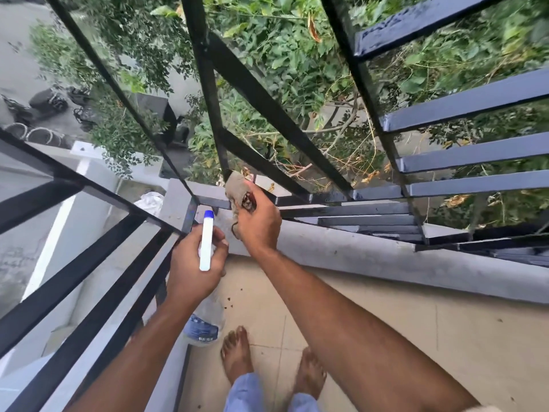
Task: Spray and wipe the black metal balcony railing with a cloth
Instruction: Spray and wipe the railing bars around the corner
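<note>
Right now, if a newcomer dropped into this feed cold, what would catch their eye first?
The right hand at centre holds a grey cloth to the foot of a black railing upright. Just left of it, the left hand grips a spray bottle with a white, blue-tipped head. Beyond the bars, green foliage fills the top of the view.

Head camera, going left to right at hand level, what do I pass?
Side rails → left hand holding the sprayer → right hand gripping the cloth → slats.
</note>
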Demonstrator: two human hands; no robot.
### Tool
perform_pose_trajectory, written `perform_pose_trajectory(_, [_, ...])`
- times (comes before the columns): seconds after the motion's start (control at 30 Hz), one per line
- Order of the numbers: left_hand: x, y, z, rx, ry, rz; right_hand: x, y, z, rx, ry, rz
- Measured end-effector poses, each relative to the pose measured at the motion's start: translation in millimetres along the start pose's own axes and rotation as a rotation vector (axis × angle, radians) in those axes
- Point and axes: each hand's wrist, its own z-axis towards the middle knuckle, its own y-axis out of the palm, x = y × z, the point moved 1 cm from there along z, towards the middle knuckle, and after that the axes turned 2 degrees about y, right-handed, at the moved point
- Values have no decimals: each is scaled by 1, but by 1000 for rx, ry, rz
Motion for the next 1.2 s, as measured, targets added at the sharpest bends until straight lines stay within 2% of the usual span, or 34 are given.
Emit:
perform_pose_trajectory(0.17, [5,13,7,-32,27,31,16,-10,14,-17,-93,-78])
perform_pose_trajectory(0.27, [8,19,10,-41,42,44,39,-16,21,23,53,-75])
perform_pose_trajectory(0.43, [6,26,11,-100,52,68,65,-31,29,132,257,-256])
perform_pose_trajectory(0.53, [9,29,8,-136,86,96,57,-32,27,234,380,-89])
perform_pose_trajectory(0.7, [16,28,2,-164,92,114,53,-43,14,498,605,358])
perform_pose_trajectory(0.87, [22,26,9,-137,67,78,58,-47,7,586,631,444])
perform_pose_trajectory(1.03, [17,22,8,-167,94,85,65,-49,13,511,588,308])
perform_pose_trajectory(1.2, [11,18,0,-147,62,95,60,-41,27,236,514,99])
